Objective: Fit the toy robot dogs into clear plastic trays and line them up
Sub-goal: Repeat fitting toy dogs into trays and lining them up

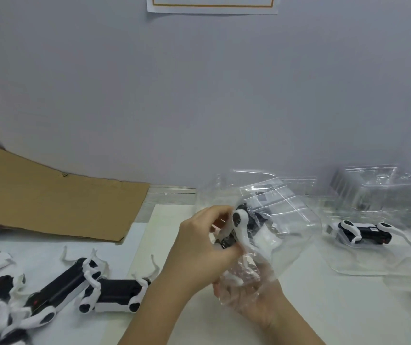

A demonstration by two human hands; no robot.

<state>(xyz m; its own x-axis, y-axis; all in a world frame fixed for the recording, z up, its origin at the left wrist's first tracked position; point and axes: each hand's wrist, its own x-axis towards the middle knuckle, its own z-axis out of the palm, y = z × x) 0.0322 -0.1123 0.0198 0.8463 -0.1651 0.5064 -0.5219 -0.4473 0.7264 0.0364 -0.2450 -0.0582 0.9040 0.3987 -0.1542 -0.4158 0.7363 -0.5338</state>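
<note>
Pale wall backs a white table. At centre the left hand pinches a toy robot dog, half inside the clear tray. The right hand cups the tray from below, its fingers apparently curled round it, though the plastic blurs them. The legs should probably seat in their pockets before the body is pressed down. Loose dogs wait at 8 o'clock and a filled tray lies at 3 o'clock.
</note>
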